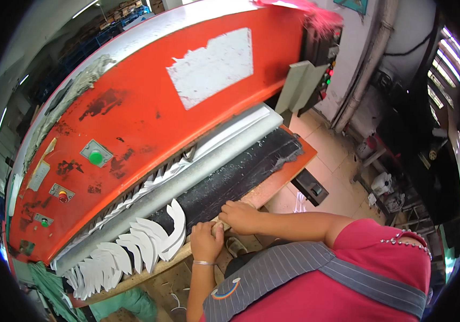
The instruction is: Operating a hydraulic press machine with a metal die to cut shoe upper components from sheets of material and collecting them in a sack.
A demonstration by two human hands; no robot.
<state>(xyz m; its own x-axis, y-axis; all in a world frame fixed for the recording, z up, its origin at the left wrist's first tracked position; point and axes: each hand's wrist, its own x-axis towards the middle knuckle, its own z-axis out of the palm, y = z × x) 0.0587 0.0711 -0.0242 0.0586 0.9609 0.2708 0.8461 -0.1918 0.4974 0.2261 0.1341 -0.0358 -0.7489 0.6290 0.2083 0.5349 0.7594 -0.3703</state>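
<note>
My left hand [207,240] is closed at the front edge of the work table, just right of a row of white curved cut pieces [141,241]. A little farther right, my right hand [239,216] is curled over the same edge, close to the left. The fingers of both hands are bent, and whatever lies in them is hidden. The white pieces overlap in a fanned row along the table's left part. Beyond my hands stretches a black mat [230,169], dusty with white specks and frayed at its right end.
Behind the mat run a pale bar [187,182] and stacked white sheets [230,133]. A large red machine front [138,115] rises over them, with a green button [96,156] and a red knob [63,197]. A dark box [309,188] juts from the table's right end. Green cloth [128,306] hangs below left.
</note>
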